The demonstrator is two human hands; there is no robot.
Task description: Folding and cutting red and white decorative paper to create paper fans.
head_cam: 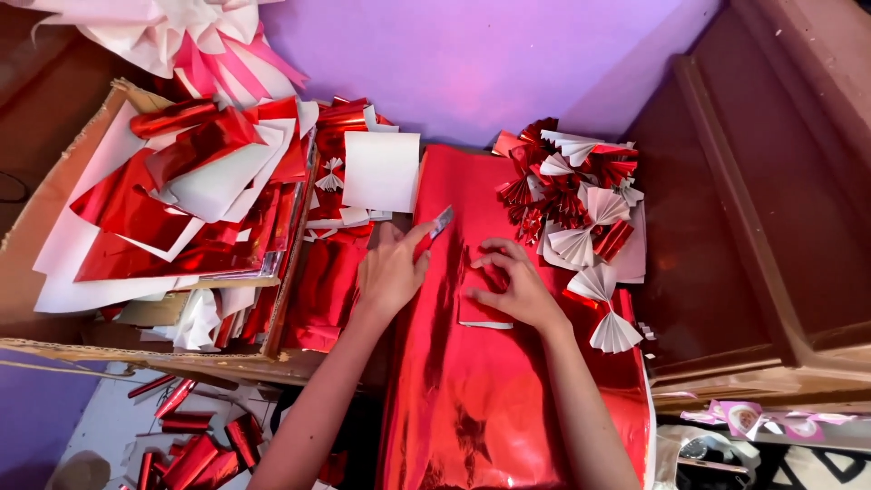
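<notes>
A long sheet of shiny red foil paper lies in front of me, running from the purple wall toward my body. My left hand rests at its left edge and holds a small narrow cutter between thumb and fingers, its tip pointing up and right. My right hand presses down with bent fingers on a small folded red-and-white piece that lies on the foil sheet. The two hands are close together, about a hand's width apart.
A heap of pleated red-and-white paper fans lies right of the sheet. A cardboard box of red and white paper scraps stands at left, a white square sheet beside it. Rolled red pieces litter the floor. Brown wooden furniture stands right.
</notes>
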